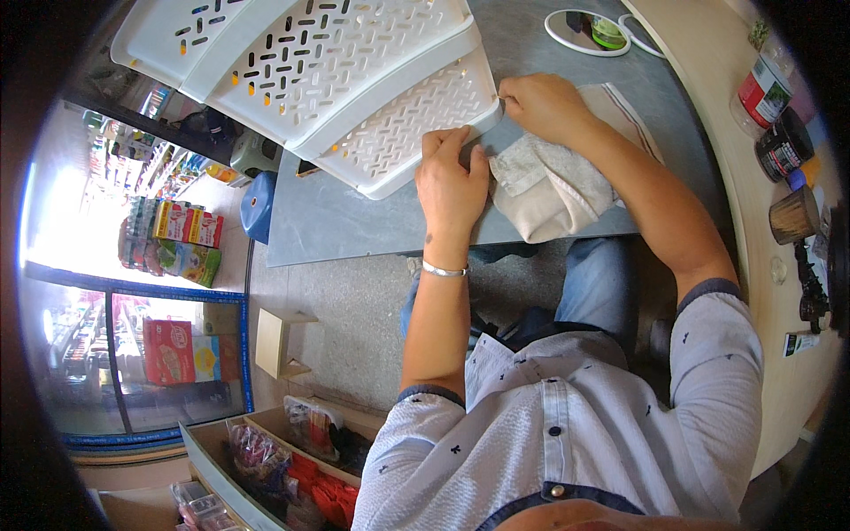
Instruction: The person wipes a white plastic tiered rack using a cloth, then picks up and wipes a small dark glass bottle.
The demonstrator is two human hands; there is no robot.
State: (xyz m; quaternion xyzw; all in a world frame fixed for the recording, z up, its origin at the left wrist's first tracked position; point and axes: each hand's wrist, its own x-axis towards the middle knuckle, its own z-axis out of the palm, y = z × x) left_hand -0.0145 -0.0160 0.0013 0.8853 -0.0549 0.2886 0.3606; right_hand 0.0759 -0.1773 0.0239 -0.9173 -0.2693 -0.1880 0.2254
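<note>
A white perforated plastic rack with several tiers (392, 73) lies tilted over the grey table (332, 219). My left hand (453, 176), with a silver bracelet at the wrist, is at the rack's near edge, its fingers bent onto the rim and its thumb apart. My right hand (548, 106) is curled, thumb and forefinger pinched at the rack's right corner; whether a small thing is between those fingertips cannot be told. A crumpled beige and grey cloth (558, 192) lies on the table beneath my right wrist and forearm, between my two arms.
Two round white-rimmed mirrors (588, 32) lie beyond my right hand. A pale wooden counter (750, 265) at the right bears a jar with a red label (764, 93) and a black tub (783, 145). A blue plastic stool (257, 207) stands left of the table; open drawers (265, 451) are at the lower left.
</note>
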